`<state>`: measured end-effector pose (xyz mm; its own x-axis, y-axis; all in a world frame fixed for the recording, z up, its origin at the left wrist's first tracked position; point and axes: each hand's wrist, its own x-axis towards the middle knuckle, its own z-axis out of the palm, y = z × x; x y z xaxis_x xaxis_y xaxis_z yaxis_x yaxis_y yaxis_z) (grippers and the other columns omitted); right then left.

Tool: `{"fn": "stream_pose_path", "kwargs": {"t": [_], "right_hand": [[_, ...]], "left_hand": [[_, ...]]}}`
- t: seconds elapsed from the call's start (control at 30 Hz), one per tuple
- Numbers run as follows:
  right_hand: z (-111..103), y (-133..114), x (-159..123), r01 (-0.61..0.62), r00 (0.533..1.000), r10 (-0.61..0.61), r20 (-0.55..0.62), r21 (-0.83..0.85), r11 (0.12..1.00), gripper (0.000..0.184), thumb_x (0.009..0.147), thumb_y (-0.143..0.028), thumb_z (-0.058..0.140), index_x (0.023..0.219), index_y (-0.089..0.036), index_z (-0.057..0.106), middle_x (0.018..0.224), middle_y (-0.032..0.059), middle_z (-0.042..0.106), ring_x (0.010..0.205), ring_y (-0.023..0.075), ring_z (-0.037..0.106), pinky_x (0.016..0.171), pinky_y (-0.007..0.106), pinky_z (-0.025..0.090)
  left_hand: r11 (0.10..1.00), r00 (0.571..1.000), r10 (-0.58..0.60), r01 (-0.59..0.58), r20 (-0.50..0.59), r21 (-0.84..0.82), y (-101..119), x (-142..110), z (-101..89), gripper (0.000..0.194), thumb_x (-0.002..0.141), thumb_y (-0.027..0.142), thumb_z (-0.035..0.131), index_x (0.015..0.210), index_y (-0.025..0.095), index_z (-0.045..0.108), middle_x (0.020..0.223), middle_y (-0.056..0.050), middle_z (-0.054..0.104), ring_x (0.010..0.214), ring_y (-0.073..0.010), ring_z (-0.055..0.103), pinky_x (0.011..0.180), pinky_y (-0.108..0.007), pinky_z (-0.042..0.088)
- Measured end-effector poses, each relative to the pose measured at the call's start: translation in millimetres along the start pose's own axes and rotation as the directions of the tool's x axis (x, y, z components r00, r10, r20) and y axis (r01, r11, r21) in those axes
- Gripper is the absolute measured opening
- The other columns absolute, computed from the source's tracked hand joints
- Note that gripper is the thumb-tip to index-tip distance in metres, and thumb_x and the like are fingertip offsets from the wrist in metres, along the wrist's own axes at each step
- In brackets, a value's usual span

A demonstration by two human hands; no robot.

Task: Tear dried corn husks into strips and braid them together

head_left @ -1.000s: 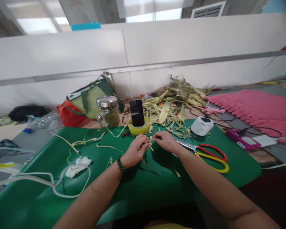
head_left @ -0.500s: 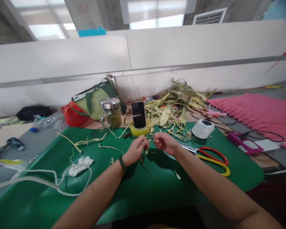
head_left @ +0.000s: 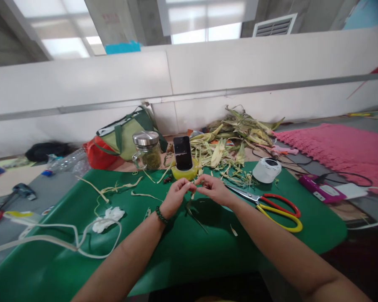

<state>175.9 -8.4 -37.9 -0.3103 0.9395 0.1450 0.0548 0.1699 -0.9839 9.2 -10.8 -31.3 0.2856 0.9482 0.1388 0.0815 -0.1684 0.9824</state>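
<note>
My left hand point(head_left: 175, 195), with a dark green bead bracelet point(head_left: 161, 214) at its wrist, pinches a thin corn husk piece point(head_left: 192, 209). The piece's narrow ends hang below the fingertips over the green mat point(head_left: 227, 260). My right hand point(head_left: 216, 191) meets the left one at the fingertips, thumb and fingers closed in on the same small piece. What lies right between the fingers is mostly hidden. Just behind the hands a phone point(head_left: 183, 153) leans upright in a yellow tape roll point(head_left: 184, 172). Scissors point(head_left: 279, 206) with a red and a yellow handle lie beside my right forearm.
Dried corn husks point(head_left: 239, 126) are heaped at the back, with scraps around them. A lidded glass jar point(head_left: 151, 157), a green bag point(head_left: 122, 134) and a white roll point(head_left: 266, 170) stand along the mat's far side. White cable point(head_left: 72, 243) and crumpled tissue point(head_left: 108, 219) lie left.
My right hand has moved left to the left fingertips and loosened from a fist to a pinch with stretched fingers. My left hand stays nearly in place.
</note>
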Motion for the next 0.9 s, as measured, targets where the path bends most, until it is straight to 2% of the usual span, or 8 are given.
{"fn": "stream_pose_path", "kwargs": {"t": [0.1, 0.23, 0.33, 0.47, 0.63, 0.7, 0.77, 0.9], "right_hand": [[2, 5, 1, 0.079, 0.997, -0.074, 0.033, -0.198, 0.977, 0.023, 0.074, -0.034, 0.061, 0.089, -0.017, 0.063, 0.046, -0.0091, 0.031, 0.043, 0.0072, 0.024, 0.044, 0.022, 0.018], [4, 14, 4, 0.171, 0.985, -0.168, 0.035, -0.282, 0.944, 0.025, 0.075, -0.039, 0.061, 0.071, -0.014, 0.065, 0.05, -0.0054, 0.038, 0.048, 0.0074, 0.029, 0.046, 0.022, 0.022], [5, 16, 4, 0.212, 0.977, -0.214, 0.022, -0.264, 0.941, 0.028, 0.076, -0.041, 0.06, 0.068, -0.015, 0.066, 0.054, -0.0024, 0.048, 0.052, 0.0086, 0.038, 0.049, 0.022, 0.029], [3, 11, 2, 0.198, 0.979, -0.205, -0.023, -0.175, 0.964, 0.022, 0.073, -0.039, 0.065, 0.074, -0.018, 0.071, 0.067, 0.0017, 0.062, 0.06, 0.0127, 0.05, 0.057, 0.025, 0.038], [-2, 8, 2, 0.251, 0.968, -0.251, 0.022, -0.199, 0.948, 0.015, 0.071, -0.036, 0.069, 0.071, -0.023, 0.074, 0.061, 0.0007, 0.054, 0.06, 0.0135, 0.049, 0.059, 0.027, 0.039], [-4, 7, 1, 0.269, 0.963, -0.264, 0.051, -0.183, 0.946, 0.014, 0.07, -0.037, 0.071, 0.072, -0.024, 0.075, 0.063, 0.0006, 0.052, 0.062, 0.0135, 0.049, 0.062, 0.027, 0.04], [-4, 6, 0, 0.271, 0.961, -0.258, 0.101, -0.139, 0.952, 0.014, 0.069, -0.037, 0.072, 0.073, -0.024, 0.075, 0.064, 0.0004, 0.052, 0.063, 0.0132, 0.049, 0.062, 0.027, 0.04], [-4, 1, -4, 0.249, 0.944, -0.227, 0.24, -0.065, 0.966, 0.014, 0.07, -0.037, 0.073, 0.075, -0.025, 0.076, 0.065, 0.0011, 0.055, 0.065, 0.0134, 0.05, 0.061, 0.026, 0.04]], "left_hand": [[0.984, 0.99, 0.125, -0.116, -0.059, 0.136, -5, 0, 2.4, 0.02, 0.074, 0.033, 0.058, 0.063, 0.016, 0.059, 0.075, -0.004, 0.057, 0.075, -0.0168, 0.054, 0.071, -0.03, 0.044], [0.91, 0.948, 0.29, -0.23, -0.131, 0.345, -9, -1, 7.1, 0.019, 0.075, 0.031, 0.058, 0.061, 0.017, 0.061, 0.084, -0.007, 0.056, 0.085, -0.0201, 0.054, 0.083, -0.036, 0.042], [0.917, 0.948, 0.296, -0.249, -0.115, 0.31, -4, -3, 6.5, 0.021, 0.076, 0.036, 0.059, 0.067, 0.017, 0.06, 0.093, -0.008, 0.057, 0.094, -0.0218, 0.054, 0.089, -0.037, 0.04], [0.998, 0.999, 0.046, -0.046, 0.0, 0.048, 4, -3, 1.0, 0.03, 0.082, 0.047, 0.05, 0.087, 0.019, 0.056, 0.091, -0.005, 0.06, 0.088, -0.019, 0.058, 0.082, -0.034, 0.044], [0.979, 0.961, -0.149, 0.177, 0.232, -0.101, 8, 1, -9.1, 0.031, 0.072, 0.042, 0.063, 0.092, 0.018, 0.065, 0.091, -0.008, 0.066, 0.093, -0.0212, 0.058, 0.076, -0.029, 0.044], [0.946, 0.928, -0.204, 0.269, 0.313, -0.179, 7, 3, -14.7, 0.032, 0.073, 0.044, 0.058, 0.087, 0.017, 0.069, 0.096, -0.01, 0.067, 0.091, -0.0212, 0.058, 0.069, -0.026, 0.044], [0.884, 0.852, -0.312, 0.423, 0.421, -0.2, 7, 5, -20.2, 0.036, 0.074, 0.048, 0.054, 0.082, 0.017, 0.07, 0.09, -0.01, 0.067, 0.077, -0.0173, 0.057, 0.055, -0.022, 0.04], [0.824, 0.725, -0.441, 0.561, 0.529, -0.081, 6, 5, -26.5, 0.027, 0.066, 0.04, 0.068, 0.07, 0.014, 0.07, 0.06, -0.003, 0.057, 0.046, -0.0068, 0.038, 0.039, -0.018, 0.023]]}}
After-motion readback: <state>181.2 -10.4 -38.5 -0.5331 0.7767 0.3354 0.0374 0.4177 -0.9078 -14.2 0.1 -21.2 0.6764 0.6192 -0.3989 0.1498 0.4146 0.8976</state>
